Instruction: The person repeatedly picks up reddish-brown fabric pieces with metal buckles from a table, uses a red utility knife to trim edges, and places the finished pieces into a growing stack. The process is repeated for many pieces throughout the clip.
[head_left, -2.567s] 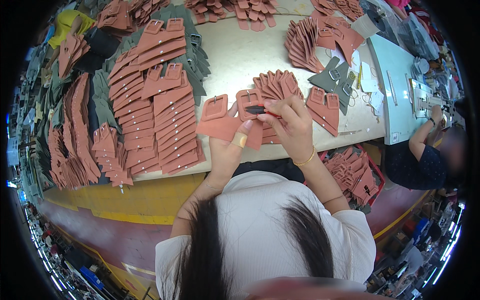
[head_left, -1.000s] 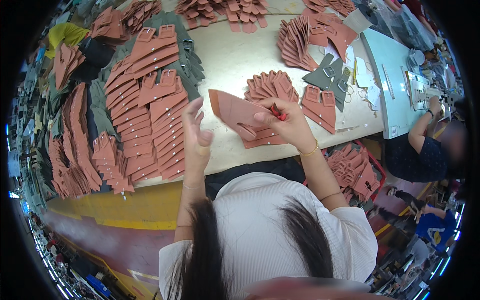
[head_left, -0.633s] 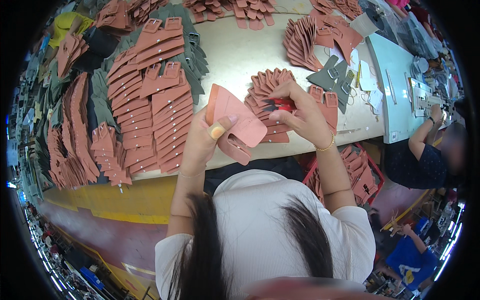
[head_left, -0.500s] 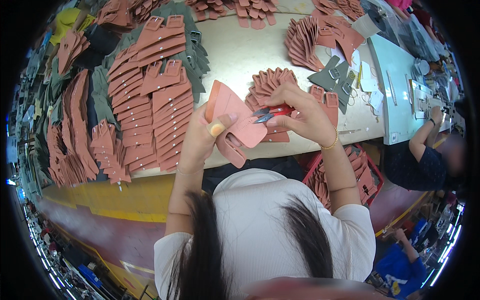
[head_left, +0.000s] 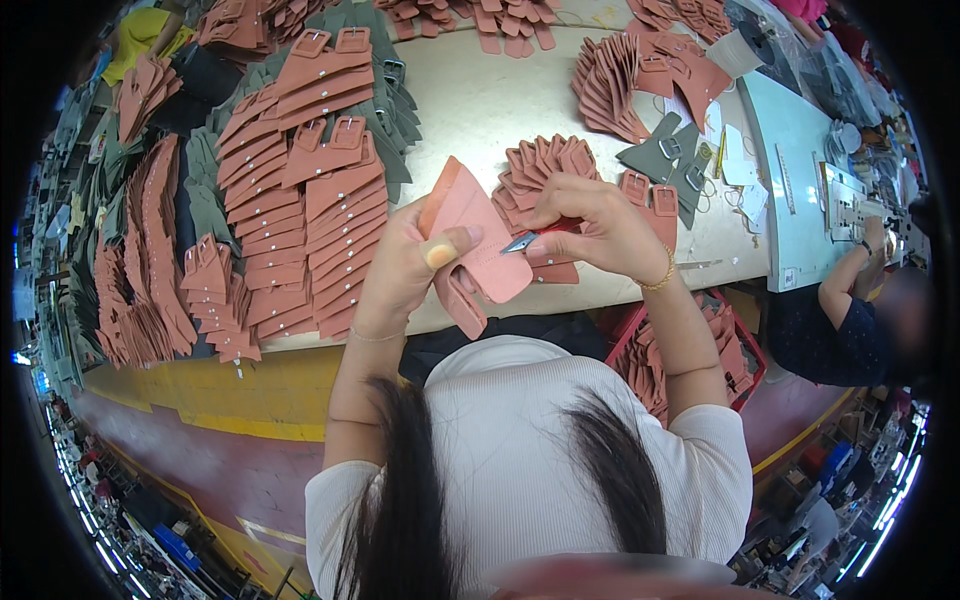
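Cream tabletop [head_left: 500, 100] is carrying rows and fans of cut terracotta strap pieces [head_left: 310, 190], with grey-green pieces [head_left: 665, 155] mixed in; a red crate [head_left: 735, 340] of more cut pieces is sitting below its near edge, to the right.

Left hand [head_left: 405, 265] is holding one salmon-pink cut piece [head_left: 470, 240] up off the tabletop, just above the near edge. Thumb is pressing the face of the piece, the other fingers are closing behind it: clamped on the piece. Lower tab of the piece is hanging below the thumb.

Right hand [head_left: 600, 225] is sitting just right of the piece, fingers pinched together on a small red-handled cutting tool [head_left: 535, 238]. Its metal tip is pointing at the right edge of the piece; contact or a small gap, cannot tell.

Handling, judged: the piece is looking thin, light and flexible, like leather or a synthetic sheet. It is keeping its shape while held by one end, so moderately stiff, not limp. Surface is appearing matte, so slip is unlikely. Best hold: flat pinch across the broad middle, close to the worked edge, to stop it bending away from the tip. Creasing and stray nicks are the likely damage.

Another person's arm [head_left: 850, 275] is working at the pale blue table [head_left: 790, 150] right of the tabletop.
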